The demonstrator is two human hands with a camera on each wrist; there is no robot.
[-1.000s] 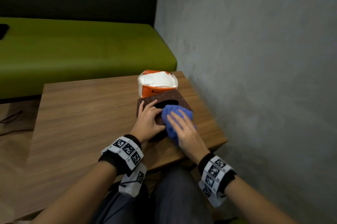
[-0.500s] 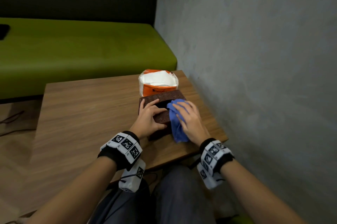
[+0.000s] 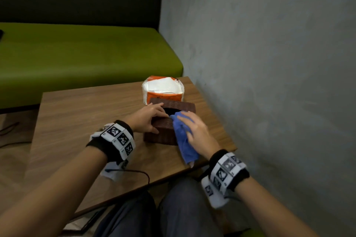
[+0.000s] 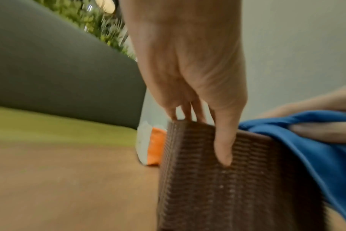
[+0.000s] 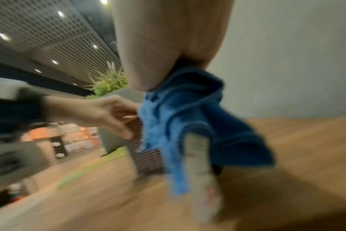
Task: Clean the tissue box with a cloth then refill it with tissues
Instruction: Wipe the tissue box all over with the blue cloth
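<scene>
Right hand [image 3: 194, 130] nearest, fingers flat and together, pressing blue cloth [image 3: 184, 140] over tissue box [image 3: 163, 132] right end. Left hand [image 3: 146, 119] grips the box's left edge: thumb on near side, fingers on top. Box on table [image 3: 77, 121] (long axis running away from viewer). Tissue pack [image 3: 163, 90] just behind the box, touching.

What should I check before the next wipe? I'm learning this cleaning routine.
1. Left hand grips the tissue box, thumb on its near side: ok.
2. Right hand presses the blue cloth on the box: ok.
3. Box standing on the table: ok.
4. Tissue pack within reach behind the box: ok.
5. Box's inside empty: cannot tell.
</scene>
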